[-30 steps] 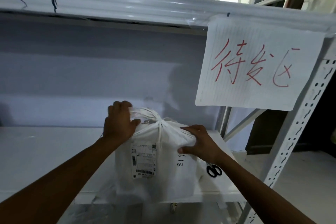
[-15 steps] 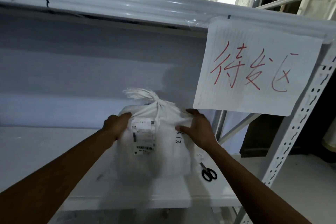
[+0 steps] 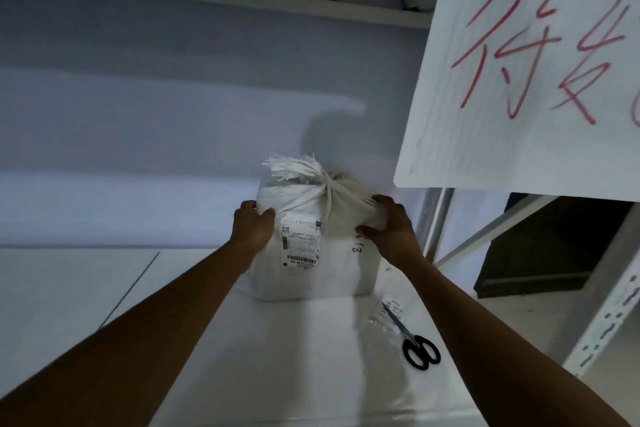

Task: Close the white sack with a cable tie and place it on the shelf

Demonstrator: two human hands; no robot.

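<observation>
The white sack [image 3: 322, 274] stands upright on the white shelf [image 3: 173, 340], well back from the front edge. Its gathered neck [image 3: 301, 172] is bound tight by a white cable tie [image 3: 328, 196], whose tail hangs down the front. A shipping label [image 3: 300, 239] and handwritten digits face me. My left hand [image 3: 252, 227] grips the sack's upper left side. My right hand [image 3: 388, 225] grips its upper right shoulder.
Black-handled scissors [image 3: 414, 343] lie on the shelf at the right, on a small clear packet [image 3: 382, 317]. A paper sign [image 3: 526, 62] with red writing hangs from the upper shelf. A perforated upright [image 3: 609, 319] bounds the right side.
The sack has gone from the shelf's front edge to deeper in, both hands sliding it back. My left hand shifted from the neck to the sack's side. The camera moved closer.
</observation>
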